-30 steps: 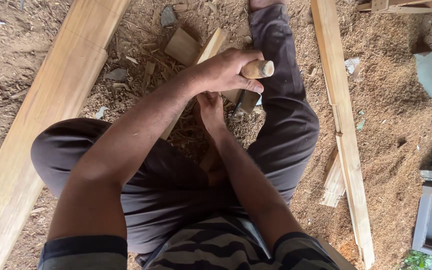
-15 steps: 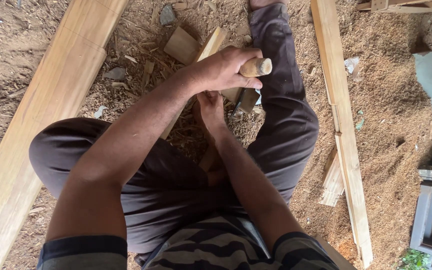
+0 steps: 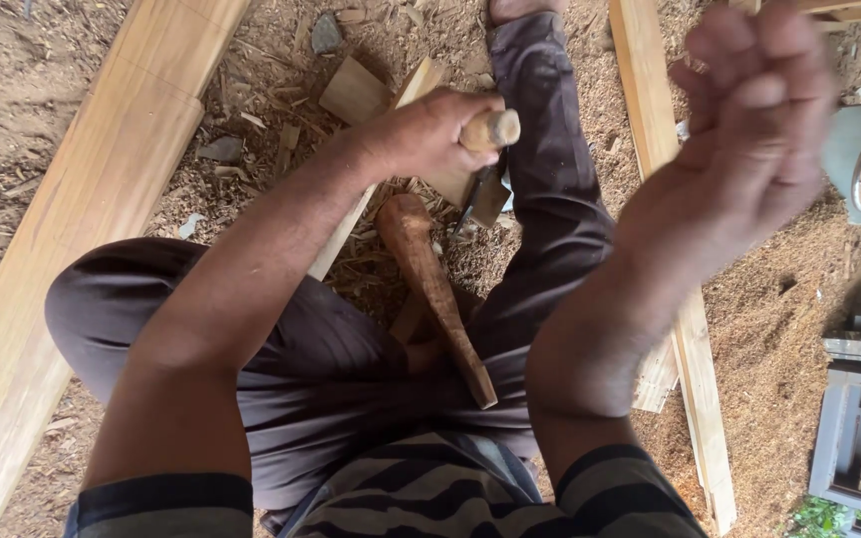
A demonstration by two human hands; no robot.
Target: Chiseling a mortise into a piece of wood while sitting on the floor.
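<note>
On the sawdust-strewn ground, a long plank (image 3: 82,219) borders the seated person. The left hand (image 3: 430,134) is clenched around a wooden-handled chisel (image 3: 485,164), blade down beside a mallet (image 3: 430,289) lying between the legs. The right hand (image 3: 759,110) hangs raised, loosely curled, empty. A slip could send the blade into the nearby trouser leg (image 3: 550,179); free room is tight.

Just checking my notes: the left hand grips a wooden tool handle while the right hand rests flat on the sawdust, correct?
Not quite. The head view shows the right hand raised in the air, blurred, not resting on sawdust. The left hand does grip the wooden tool handle.
</note>
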